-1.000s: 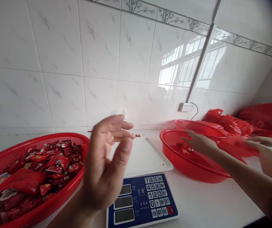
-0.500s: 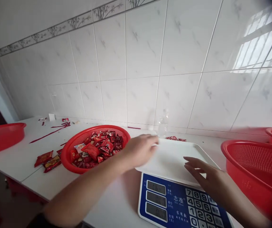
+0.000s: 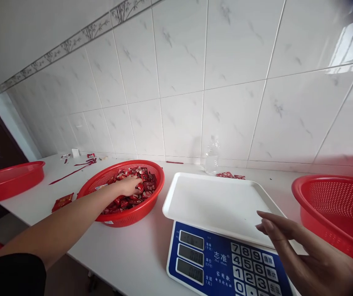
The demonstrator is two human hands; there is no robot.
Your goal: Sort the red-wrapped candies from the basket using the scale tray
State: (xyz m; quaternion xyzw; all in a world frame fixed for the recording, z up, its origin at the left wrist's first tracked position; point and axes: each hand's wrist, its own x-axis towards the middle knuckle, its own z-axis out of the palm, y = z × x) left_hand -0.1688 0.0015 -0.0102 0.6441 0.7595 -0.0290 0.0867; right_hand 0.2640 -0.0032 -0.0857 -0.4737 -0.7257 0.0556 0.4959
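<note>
My left hand [image 3: 129, 186] reaches into a red plastic basket [image 3: 127, 220] of small red-wrapped sweets [image 3: 147, 193]. Its fingers point down among the packets and the tips are hidden, so whether they grip any cannot be told. To the right stands a digital kitchen scale [image 3: 222, 257] with a blue keypad panel and a bare white tray [image 3: 210, 197] on top. Over the scale's right side hovers my right hand [image 3: 305, 246], fingers loosely stretched out and slightly apart, holding nothing.
A clear plastic bottle [image 3: 212, 158] stands by the tiled wall, beside red wrapped packets [image 3: 230, 175]. Another red basket [image 3: 336, 205] is at the right and a further red basket [image 3: 12, 179] at the left. A red packet [image 3: 63, 202] lies left of the sweets basket.
My left hand has moved left from the scale tray into the basket of sweets. My right hand has shifted a little right and down in view. The camera view has turned slightly.
</note>
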